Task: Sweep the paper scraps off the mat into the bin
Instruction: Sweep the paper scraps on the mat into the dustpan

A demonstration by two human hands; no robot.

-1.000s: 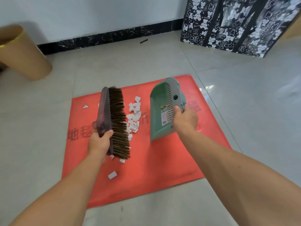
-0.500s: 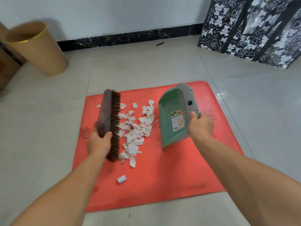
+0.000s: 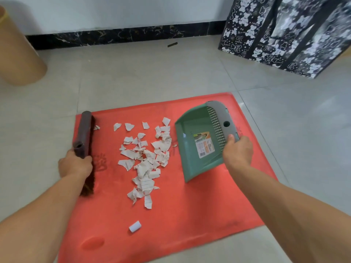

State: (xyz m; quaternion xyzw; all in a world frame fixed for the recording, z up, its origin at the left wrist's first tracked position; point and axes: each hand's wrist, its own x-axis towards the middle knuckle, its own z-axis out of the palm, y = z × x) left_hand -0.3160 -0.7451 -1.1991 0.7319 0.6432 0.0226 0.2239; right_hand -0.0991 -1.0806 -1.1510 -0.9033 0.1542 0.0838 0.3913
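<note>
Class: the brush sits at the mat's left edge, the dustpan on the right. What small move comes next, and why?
Probably sweep the brush rightward with the left hand: the scraps lie between it and the dustpan, whose open side, held by the right hand, seems to face the pile.

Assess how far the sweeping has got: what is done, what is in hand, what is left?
Done: most paper scraps lie in one loose pile on the mat. In hand: the left hand grips the brush beside the pile, the right hand holds the green dustpan opposite, empty. Left: sweep the pile and the stray piece in, then tip into the tan bin.
</note>
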